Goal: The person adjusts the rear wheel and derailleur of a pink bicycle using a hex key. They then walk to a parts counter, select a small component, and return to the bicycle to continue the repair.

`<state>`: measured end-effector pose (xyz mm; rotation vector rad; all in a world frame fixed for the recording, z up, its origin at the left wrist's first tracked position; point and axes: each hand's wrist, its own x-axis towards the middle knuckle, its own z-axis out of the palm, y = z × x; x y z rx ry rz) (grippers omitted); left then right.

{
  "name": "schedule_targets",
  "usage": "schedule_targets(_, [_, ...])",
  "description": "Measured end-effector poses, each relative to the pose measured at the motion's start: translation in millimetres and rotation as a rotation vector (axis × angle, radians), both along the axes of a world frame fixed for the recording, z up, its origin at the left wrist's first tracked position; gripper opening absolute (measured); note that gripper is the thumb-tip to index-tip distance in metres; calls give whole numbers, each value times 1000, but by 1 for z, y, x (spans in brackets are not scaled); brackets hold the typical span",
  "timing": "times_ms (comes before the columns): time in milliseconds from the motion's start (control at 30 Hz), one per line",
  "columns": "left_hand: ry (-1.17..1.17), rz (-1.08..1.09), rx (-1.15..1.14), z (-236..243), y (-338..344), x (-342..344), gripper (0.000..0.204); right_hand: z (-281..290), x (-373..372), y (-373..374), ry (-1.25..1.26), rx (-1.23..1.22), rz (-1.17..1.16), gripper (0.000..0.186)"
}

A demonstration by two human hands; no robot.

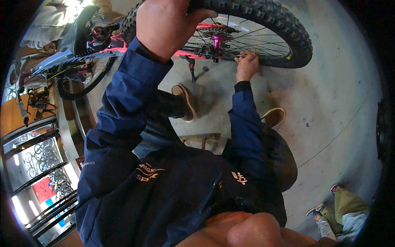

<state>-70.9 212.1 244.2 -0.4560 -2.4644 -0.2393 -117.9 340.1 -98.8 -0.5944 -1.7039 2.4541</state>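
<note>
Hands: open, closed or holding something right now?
Left hand: most fingers out of view; can't tell.
Right hand: curled at the tire; holding anything, can't tell.

One head-worn fisheye looks down past the chest (181, 181), near the hands (247, 66).

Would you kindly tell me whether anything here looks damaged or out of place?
Nothing stands out on the black knobby tyre; a thin dark line crosses the grey floor at right, perhaps a crack or joint.
</note>
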Motion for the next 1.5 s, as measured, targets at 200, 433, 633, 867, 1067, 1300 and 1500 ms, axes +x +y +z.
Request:
schedule_targets(200, [-45, 8, 1, 7, -2, 6, 59, -2, 6, 4, -98, -106, -7, 27])
schedule_targets(433, [3, -10, -7, 5, 7, 10, 57, -4, 14, 2, -51, -116, -102, 26])
schedule_targets(633, [5, -46, -7, 10, 8, 14, 62, -6, -14, 21, 94, 90, -126, 31])
schedule_targets(867, [-13, 20, 469, -67, -67, 84, 31, -17, -11, 79, 38, -209, -467, 29])
schedule_targets(1067, [-642, 569, 1970, -199, -144, 87, 51, -29, -7, 80, -166, -438, -194, 31])
schedule_targets(1300, [-565, 422, 2051, -246, -187, 49, 26, -39, -19, 96, -45, -745, -108, 36])
schedule_targets(1500, [-492, 456, 1923, -256, -190, 57, 22, -3, -9, 91, -145, -668, -203, 12])
